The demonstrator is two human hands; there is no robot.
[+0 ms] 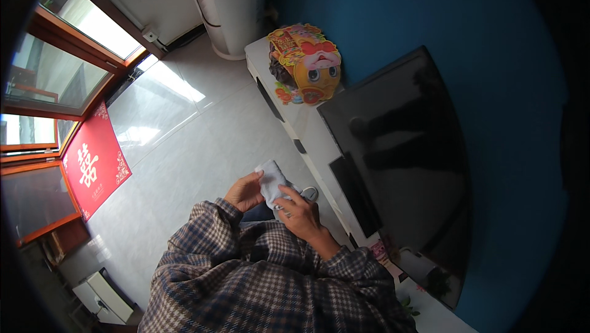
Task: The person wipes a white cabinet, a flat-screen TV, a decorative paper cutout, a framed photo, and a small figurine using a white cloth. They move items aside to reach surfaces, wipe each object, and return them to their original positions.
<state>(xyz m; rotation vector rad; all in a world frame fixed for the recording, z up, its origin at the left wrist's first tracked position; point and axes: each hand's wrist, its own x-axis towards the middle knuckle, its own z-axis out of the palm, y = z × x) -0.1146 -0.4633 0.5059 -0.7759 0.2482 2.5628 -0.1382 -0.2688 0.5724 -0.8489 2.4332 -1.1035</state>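
Between my two hands, in front of my body, is a folded white cloth (272, 179). My left hand (245, 191) grips its left edge, with the thumb on top. From the right, my right hand (298, 213) holds the lower part, its fingers spread over the upper face and a ring on one finger. The cloth hides part of both hands' fingers. To the right stands a long white TV cabinet (318, 148) with a large dark television (405, 148) on it; the screen is off and reflects a figure.
A cartoon-animal cardboard decoration (318, 72) stands at the cabinet's far end. Beyond it rises a white cylindrical appliance (230, 14). Left, a red mat (94, 162) lies by the wood-framed glass doors (60, 70). A white box-like object (102, 298) sits at lower left on the grey tiled floor (221, 130).
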